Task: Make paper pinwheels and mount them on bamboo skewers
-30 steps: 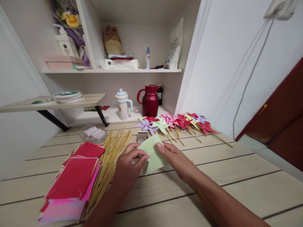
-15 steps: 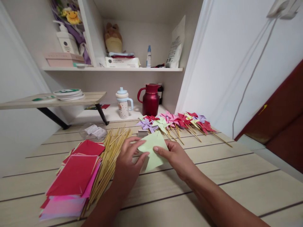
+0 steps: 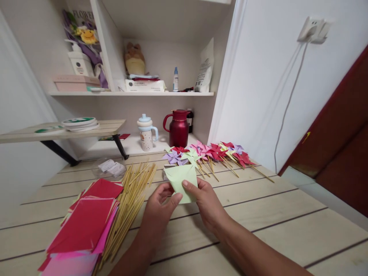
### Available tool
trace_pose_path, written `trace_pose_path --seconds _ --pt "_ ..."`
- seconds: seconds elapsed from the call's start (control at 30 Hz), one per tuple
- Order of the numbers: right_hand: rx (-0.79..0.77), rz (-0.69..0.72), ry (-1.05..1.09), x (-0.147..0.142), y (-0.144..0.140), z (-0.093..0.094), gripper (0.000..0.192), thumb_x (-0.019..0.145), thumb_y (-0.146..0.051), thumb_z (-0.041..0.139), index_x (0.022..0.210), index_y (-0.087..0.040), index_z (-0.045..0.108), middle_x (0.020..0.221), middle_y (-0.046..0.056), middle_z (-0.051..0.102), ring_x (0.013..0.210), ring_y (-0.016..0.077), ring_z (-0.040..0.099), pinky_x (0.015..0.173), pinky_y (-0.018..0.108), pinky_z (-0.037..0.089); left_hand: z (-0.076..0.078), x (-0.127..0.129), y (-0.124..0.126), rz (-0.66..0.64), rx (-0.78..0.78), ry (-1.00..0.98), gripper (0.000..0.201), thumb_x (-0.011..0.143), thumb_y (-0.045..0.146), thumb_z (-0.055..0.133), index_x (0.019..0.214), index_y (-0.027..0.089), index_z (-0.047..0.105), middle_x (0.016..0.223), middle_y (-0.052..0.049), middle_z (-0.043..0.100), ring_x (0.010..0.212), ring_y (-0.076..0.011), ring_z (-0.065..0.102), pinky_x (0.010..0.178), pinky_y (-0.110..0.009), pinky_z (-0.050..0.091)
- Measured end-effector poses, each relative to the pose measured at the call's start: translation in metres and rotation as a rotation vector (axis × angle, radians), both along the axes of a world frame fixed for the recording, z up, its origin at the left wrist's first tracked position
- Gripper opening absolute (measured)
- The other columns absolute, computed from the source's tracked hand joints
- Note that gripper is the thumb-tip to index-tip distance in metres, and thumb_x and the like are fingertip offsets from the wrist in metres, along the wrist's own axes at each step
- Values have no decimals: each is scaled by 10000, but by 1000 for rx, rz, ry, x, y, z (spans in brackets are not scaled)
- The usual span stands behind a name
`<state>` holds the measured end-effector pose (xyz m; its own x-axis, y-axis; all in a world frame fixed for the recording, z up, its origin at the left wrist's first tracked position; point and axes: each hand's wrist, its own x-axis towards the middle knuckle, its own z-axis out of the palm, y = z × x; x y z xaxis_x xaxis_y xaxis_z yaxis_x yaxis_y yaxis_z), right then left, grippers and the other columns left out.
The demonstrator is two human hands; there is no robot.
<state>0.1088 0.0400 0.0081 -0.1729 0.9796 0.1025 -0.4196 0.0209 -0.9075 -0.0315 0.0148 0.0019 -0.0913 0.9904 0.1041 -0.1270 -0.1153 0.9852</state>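
Nearest, two forearms come in from the bottom edge over the pale wooden desk [image 3: 287,214]. Left hand [image 3: 156,207] and right hand [image 3: 207,203] meet at a light green paper square [image 3: 181,183], partly folded, held up just above the desk. Left fingers [image 3: 172,199] pinch its lower left edge; the right hand's fingers are closed on its lower right side, thumb on the front face.

Left of the hands: a loose stack of red and pink paper sheets [image 3: 83,226], and just beside it a bundle of thin bamboo sticks [image 3: 129,199] fanned toward the back.

Behind the green paper: a row of finished paper pinwheels [image 3: 207,153] on sticks, in purple, green, pink and red, lying on the desk. Farther left, a clear plastic packet [image 3: 110,168].

Back against the wall: a spotted sippy cup [image 3: 146,132] and a dark red jug [image 3: 178,128]. On the shelf above, a plush toy [image 3: 134,58], a pack of wipes [image 3: 145,85], its print too small to read, and a small bottle [image 3: 175,79]. Top left, a flower bouquet wrapper [image 3: 83,23] reads "FLOWER".
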Motion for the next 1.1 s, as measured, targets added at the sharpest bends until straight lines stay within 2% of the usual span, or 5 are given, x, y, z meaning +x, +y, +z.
trace_pose_path --seconds 0.17,0.37,0.7,0.87,1.1 --pt "-44 20 34 -3 -3 0 416 704 -436 804 1009 -160 743 877 77 774 802 236 675 788 354 486 13 0 -6 77 -53 -109 372 679 379 793 951 153 679 988 -84 760 953 -220 697 883 -337 514" --pt "-37 47 65 -5 -5 -1 383 707 -404 808 995 -160 740 908 79 775 821 223 676 827 354 483 12 3 -5 -15 -34 -145 424 664 331 815 1021 150 676 987 -78 765 912 -194 703 844 -301 526" --pt "-68 85 68 -7 -11 3 366 698 -374 814 991 -166 745 879 72 781 767 211 685 806 357 503 15 1 -10 92 -34 -90 245 687 371 782 775 161 691 750 -15 737 753 -165 669 734 -257 506" --pt "-35 46 10 -4 -8 0 332 697 -349 815 973 -176 750 910 64 778 843 212 677 810 333 497 15 2 -9 152 -28 62 199 709 358 735 705 176 656 717 -6 706 696 -151 620 671 -237 468" --pt "-18 9 -135 3 -2 -2 258 661 -324 835 836 -152 758 834 72 774 769 213 675 742 323 499 18 3 -12 378 64 434 169 687 282 704 578 200 605 570 28 585 591 -139 538 612 -238 407"
